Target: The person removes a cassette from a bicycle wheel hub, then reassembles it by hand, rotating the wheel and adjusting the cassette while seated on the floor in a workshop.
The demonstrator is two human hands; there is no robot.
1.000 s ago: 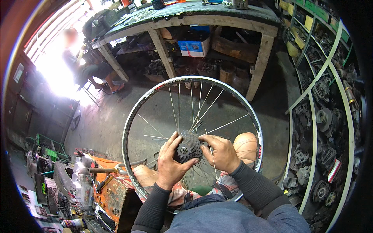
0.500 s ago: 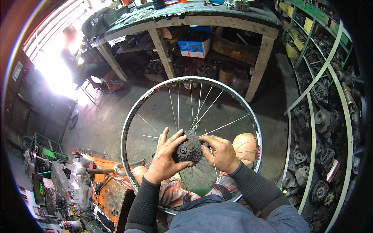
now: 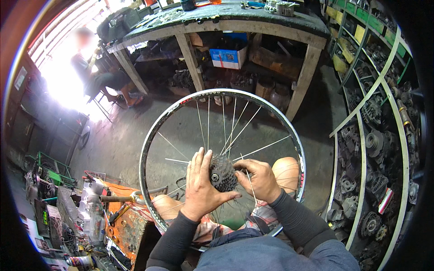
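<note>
A bicycle wheel [image 3: 148, 134] with a silver and black rim lies across my lap, only partly laced with thin spokes. The dark, greasy cassette [image 3: 225, 177] at its hub faces up toward me. Flat against the cassette's left side rests my left hand [image 3: 199, 192], fingers stretched upward and thumb spread below the sprockets. My right hand [image 3: 263, 181] is closed in a pinch at the cassette's right edge, on a loose-looking spoke [image 3: 251, 189] that slants past the fingers. The fingertips partly hide where this spoke meets the hub.
Ahead stands a wooden workbench [image 3: 253, 23] with boxes and parts beneath. Metal shelves [image 3: 357, 124] full of used machine parts line the right. An orange, worn stand [image 3: 129, 228] and cluttered tools sit at the left. A person [image 3: 86, 67] sits near the bright doorway.
My left hand has shifted from gripping around the cassette to lying more upright beside it, with the fingers straightened and the thumb lower. The right hand keeps its pinch in nearly the same place.
</note>
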